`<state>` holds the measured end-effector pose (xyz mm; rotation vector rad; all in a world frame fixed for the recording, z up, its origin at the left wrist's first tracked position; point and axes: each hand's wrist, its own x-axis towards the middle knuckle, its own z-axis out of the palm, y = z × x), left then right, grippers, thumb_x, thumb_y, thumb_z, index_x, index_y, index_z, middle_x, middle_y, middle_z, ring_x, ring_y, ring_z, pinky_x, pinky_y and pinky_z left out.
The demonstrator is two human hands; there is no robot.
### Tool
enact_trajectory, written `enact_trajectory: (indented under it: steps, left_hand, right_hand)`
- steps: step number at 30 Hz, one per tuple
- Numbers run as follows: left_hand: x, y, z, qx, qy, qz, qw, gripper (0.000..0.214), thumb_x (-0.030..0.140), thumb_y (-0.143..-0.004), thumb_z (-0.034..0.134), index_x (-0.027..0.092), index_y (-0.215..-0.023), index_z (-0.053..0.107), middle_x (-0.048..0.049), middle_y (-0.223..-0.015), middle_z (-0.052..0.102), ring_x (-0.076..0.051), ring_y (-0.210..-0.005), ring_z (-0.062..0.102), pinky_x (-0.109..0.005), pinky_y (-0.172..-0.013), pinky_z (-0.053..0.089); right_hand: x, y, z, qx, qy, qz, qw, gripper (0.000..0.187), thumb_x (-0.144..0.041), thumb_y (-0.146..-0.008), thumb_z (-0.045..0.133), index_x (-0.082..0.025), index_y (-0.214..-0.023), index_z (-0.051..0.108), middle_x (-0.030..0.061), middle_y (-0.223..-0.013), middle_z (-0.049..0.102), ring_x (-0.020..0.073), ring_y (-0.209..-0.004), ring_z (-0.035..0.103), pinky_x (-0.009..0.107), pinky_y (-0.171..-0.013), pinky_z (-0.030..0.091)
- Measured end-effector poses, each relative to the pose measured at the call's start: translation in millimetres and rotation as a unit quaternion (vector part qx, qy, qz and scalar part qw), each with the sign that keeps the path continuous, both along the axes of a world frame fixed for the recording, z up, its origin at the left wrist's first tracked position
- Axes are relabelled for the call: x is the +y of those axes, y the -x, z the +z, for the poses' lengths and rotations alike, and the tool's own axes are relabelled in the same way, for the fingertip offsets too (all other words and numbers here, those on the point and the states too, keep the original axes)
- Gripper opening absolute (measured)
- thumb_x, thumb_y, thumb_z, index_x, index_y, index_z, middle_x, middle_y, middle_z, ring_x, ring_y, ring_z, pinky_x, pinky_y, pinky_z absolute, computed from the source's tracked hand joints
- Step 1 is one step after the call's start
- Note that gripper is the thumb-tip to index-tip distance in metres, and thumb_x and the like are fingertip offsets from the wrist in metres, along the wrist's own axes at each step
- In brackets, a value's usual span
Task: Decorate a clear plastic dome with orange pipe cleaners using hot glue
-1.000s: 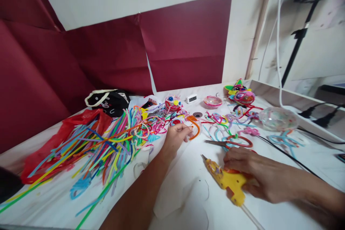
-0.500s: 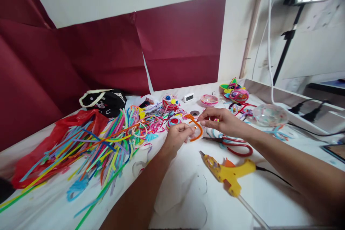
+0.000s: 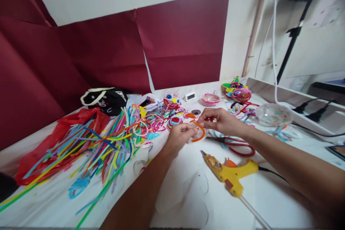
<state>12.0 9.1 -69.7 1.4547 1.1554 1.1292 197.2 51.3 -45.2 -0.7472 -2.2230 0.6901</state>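
My left hand (image 3: 179, 137) and my right hand (image 3: 219, 120) meet over the middle of the white table (image 3: 188, 194). Both pinch a curved orange pipe cleaner (image 3: 201, 133), the left at its near end, the right at its top. A yellow glue gun (image 3: 230, 174) lies on the table just in front of my hands, its nozzle pointing left. Red-handled scissors (image 3: 237, 145) rest under my right wrist.
A big heap of coloured pipe cleaners (image 3: 107, 143) spreads over a red plastic bag (image 3: 54, 140) at left. Behind my hands sit small decorated balls (image 3: 171, 101), a white clock (image 3: 190, 96), a pink bowl (image 3: 211, 99), a clear ball (image 3: 273, 114) and a black pouch (image 3: 106, 100).
My right hand let go of the glue gun, left it lying on the table, and moved up to the orange pipe cleaner held by my left hand.
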Motion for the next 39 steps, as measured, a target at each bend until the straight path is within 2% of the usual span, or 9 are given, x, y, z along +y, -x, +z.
enact_trajectory:
  steps: [5, 11, 18, 23, 27, 31, 36, 39]
  left_hand:
    - [0, 0, -0.1, 0.002, 0.001, 0.002, 1.0, 0.023, 0.032, -0.064, 0.067, 0.013, -0.055, 0.057, -0.0012, -0.056, 0.06, -0.007, -0.046, 0.042, -0.022, -0.046, 0.031]
    - [0, -1, -0.2, -0.003, 0.007, 0.006, 1.0, 0.022, 0.031, -0.064, 0.067, 0.013, -0.056, 0.058, -0.001, -0.054, 0.06, -0.007, -0.044, 0.042, -0.021, -0.045, 0.03]
    - [-1, -1, 1.0, 0.012, 0.004, -0.003, 1.0, 0.022, 0.032, -0.064, 0.067, 0.013, -0.055, 0.059, -0.0014, -0.055, 0.061, -0.007, -0.045, 0.042, -0.021, -0.045, 0.029]
    - [-3, -2, 3.4, 0.004, 0.005, 0.0, 1.0, 0.022, 0.032, -0.063, 0.068, 0.013, -0.055, 0.059, 0.0018, -0.049, 0.055, -0.007, -0.045, 0.042, -0.021, -0.045, 0.029]
    - [-3, -2, 2.9, 0.002, 0.005, -0.002, 1.0, 0.022, 0.031, -0.063, 0.069, 0.013, -0.055, 0.059, 0.0016, -0.05, 0.056, -0.007, -0.045, 0.041, -0.021, -0.046, 0.03]
    - [-2, -2, 0.6, 0.012, 0.009, -0.005, 1.0, 0.02, 0.031, -0.064, 0.068, 0.013, -0.058, 0.061, -0.0014, -0.057, 0.061, -0.008, -0.049, 0.045, -0.021, -0.046, 0.031]
    - [-1, -2, -1.7, 0.029, 0.005, -0.005, 1.0, 0.018, 0.029, -0.065, 0.067, 0.013, -0.058, 0.063, -0.0006, -0.055, 0.06, -0.008, -0.048, 0.044, -0.021, -0.046, 0.03]
    - [-1, -2, -3.1, 0.025, 0.007, -0.011, 1.0, 0.019, 0.031, -0.064, 0.068, 0.012, -0.061, 0.064, -0.0018, -0.06, 0.063, -0.008, -0.05, 0.046, -0.022, -0.047, 0.032]
  right_hand:
    - [-1, -1, 0.0, 0.004, 0.012, 0.004, 1.0, 0.015, -0.028, -0.079, 0.06, -0.015, -0.082, 0.067, 0.0036, -0.08, 0.063, 0.0136, -0.072, 0.054, 0.027, -0.066, 0.041]
    - [-6, -2, 9.5, 0.013, 0.078, 0.018, 0.997, 0.026, -0.037, -0.082, 0.057, -0.013, -0.085, 0.067, 0.0044, -0.081, 0.063, 0.0144, -0.074, 0.054, 0.027, -0.067, 0.042]
    - [-2, 4, 11.0, -0.015, 0.071, 0.032, 0.997, 0.026, -0.038, -0.078, 0.061, -0.014, -0.082, 0.069, 0.004, -0.076, 0.064, 0.0136, -0.07, 0.053, 0.027, -0.064, 0.042]
    - [4, 7, 7.0, 0.009, 0.162, 0.053, 0.985, 0.022, -0.034, -0.074, 0.064, -0.013, -0.076, 0.067, 0.0007, -0.068, 0.061, 0.0109, -0.062, 0.051, 0.024, -0.058, 0.04]
    - [9, 8, 4.7, 0.036, 0.242, 0.074, 0.967, 0.019, -0.031, -0.068, 0.069, -0.012, -0.074, 0.066, 0.0, -0.067, 0.063, 0.0101, -0.062, 0.052, 0.023, -0.058, 0.04]
    - [14, 7, 0.7, 0.037, 0.288, 0.087, 0.953, 0.018, -0.029, -0.066, 0.072, -0.013, -0.074, 0.068, -0.0002, -0.068, 0.063, 0.0104, -0.064, 0.054, 0.024, -0.063, 0.042]
    - [18, 7, -3.4, 0.039, 0.345, 0.094, 0.933, 0.017, -0.026, -0.064, 0.074, -0.014, -0.075, 0.069, -0.0003, -0.07, 0.066, 0.0112, -0.068, 0.057, 0.026, -0.071, 0.043]
    - [20, 7, -3.8, 0.04, 0.361, 0.095, 0.927, 0.017, -0.025, -0.062, 0.076, -0.015, -0.073, 0.069, -0.0015, -0.067, 0.066, 0.0102, -0.065, 0.057, 0.025, -0.069, 0.042]
